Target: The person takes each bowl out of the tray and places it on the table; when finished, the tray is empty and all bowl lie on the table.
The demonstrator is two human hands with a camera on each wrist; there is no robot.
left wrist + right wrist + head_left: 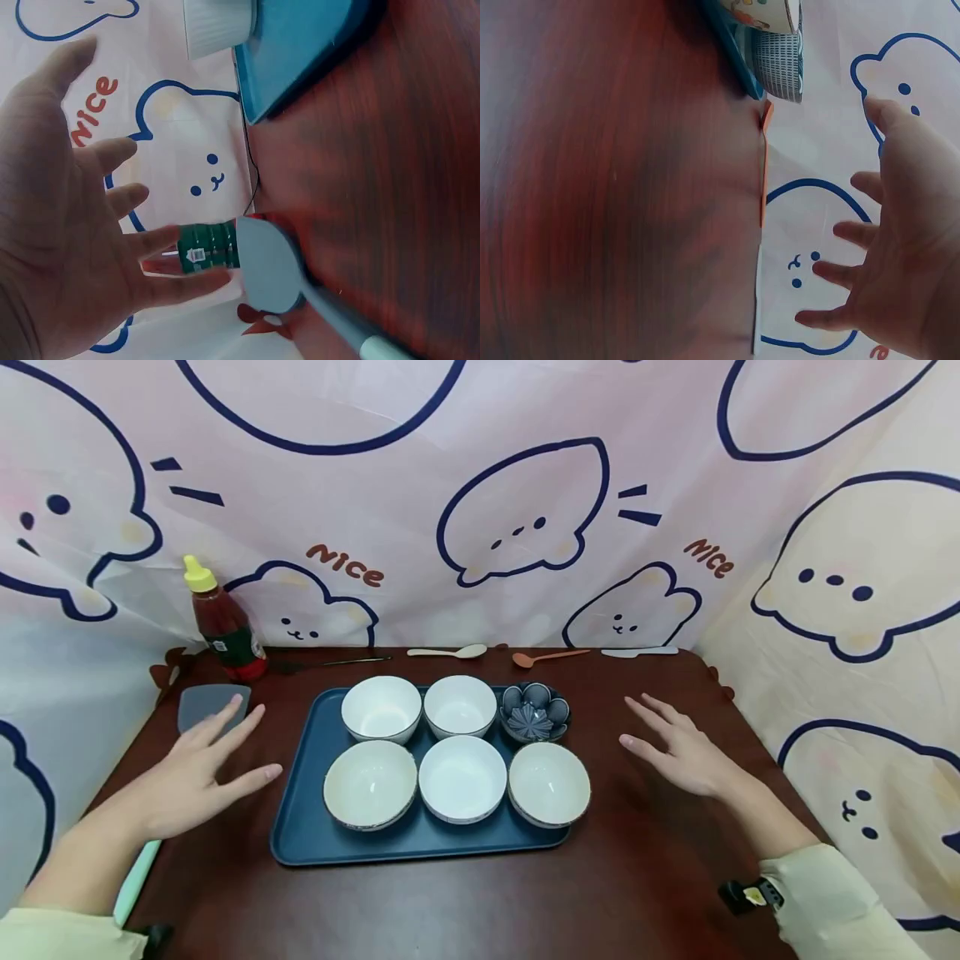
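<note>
My left hand [197, 777] hovers left of the blue tray [300, 827], fingers spread and holding nothing. Beneath it lies a spatula [270, 266] with a grey head and a mint-green handle. To the right of the tray my right hand [686, 752] is held over the table, its fingers apart and nothing in them. On the tray stand two rows of bowls. The front row has a cream bowl [371, 783], a white bowl [462, 778] and another cream bowl [549, 783]. Behind them are two white bowls [382, 708] and a dark blue petal-patterned bowl [534, 714].
A red sauce bottle [228, 627] with a yellow cap stands at the back left. Along the back edge lie a dark thin utensil [337, 662], a pale spoon [447, 652], an orange-brown spoon [547, 657] and a white knife [640, 652]. Printed cloth walls [405, 518] border the table.
</note>
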